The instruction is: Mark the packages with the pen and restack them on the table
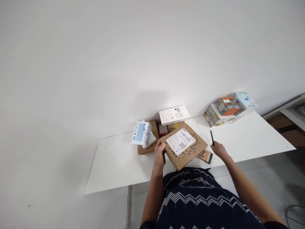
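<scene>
My left hand (pixel 160 153) grips the left edge of a flat brown cardboard box (pixel 200 144), which is tilted above the table's front edge. A white printed label (pixel 179 142) covers part of its top, with dark handwritten marks beside it. To the right, my right hand (pixel 218 149) is closed around a thin black pen (pixel 212 137) pointing up and away from me. Partly under the cardboard box lies a phone (pixel 207 156) with a lit screen.
Behind the held box is a white box (pixel 174 115) on other cartons. To its left, a blue-and-white tissue pack (pixel 141 133) rests on a brown box (pixel 145 150). An orange box (pixel 228 106) sits on a white carton (pixel 212 115) against the wall. The white table (pixel 114 168) has an open front edge.
</scene>
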`<state>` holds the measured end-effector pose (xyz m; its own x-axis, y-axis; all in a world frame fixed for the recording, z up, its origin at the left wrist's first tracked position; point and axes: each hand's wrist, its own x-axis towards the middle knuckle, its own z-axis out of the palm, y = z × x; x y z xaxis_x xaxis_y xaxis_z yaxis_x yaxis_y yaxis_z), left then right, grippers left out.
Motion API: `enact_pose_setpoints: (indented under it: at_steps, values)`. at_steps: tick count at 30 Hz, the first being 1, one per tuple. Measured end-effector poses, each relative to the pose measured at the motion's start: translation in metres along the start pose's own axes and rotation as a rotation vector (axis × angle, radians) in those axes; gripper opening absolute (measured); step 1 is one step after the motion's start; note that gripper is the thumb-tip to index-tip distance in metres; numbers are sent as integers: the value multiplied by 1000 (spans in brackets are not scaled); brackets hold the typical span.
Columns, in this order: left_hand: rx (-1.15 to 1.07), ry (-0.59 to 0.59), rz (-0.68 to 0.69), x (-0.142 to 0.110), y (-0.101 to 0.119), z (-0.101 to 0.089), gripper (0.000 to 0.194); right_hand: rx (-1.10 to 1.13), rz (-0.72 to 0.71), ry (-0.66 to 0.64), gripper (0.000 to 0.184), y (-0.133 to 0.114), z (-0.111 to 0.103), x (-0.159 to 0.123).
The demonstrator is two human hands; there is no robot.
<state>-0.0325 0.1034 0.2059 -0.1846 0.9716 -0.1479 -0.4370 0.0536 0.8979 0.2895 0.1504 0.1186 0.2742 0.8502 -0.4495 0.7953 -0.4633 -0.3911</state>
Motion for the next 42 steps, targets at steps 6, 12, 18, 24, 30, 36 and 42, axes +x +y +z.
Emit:
enact_pose_setpoints:
  at_steps: [6,12,18,24,30,36,42]
  values:
    - [-26,94,-15,0,0,-3,35,-256,26,-42,30,29,38,5]
    - [-82,114,-52,6,-5,-4,36,-313,-255,-19,46,16,66,-6]
    - [-95,121,-63,7,-7,0,36,-306,-421,2,47,9,103,-25]
    - [-35,107,-75,5,-8,-1,37,-56,-322,14,51,19,98,-29]
    - [26,25,13,6,-4,0,38,992,4,-157,59,3,30,-53]
    - [78,-58,16,9,-12,4,40,1430,-163,-260,70,-35,-71,-116]
    - [77,-108,29,8,-20,18,36,1447,-127,-743,74,-90,-67,-170]
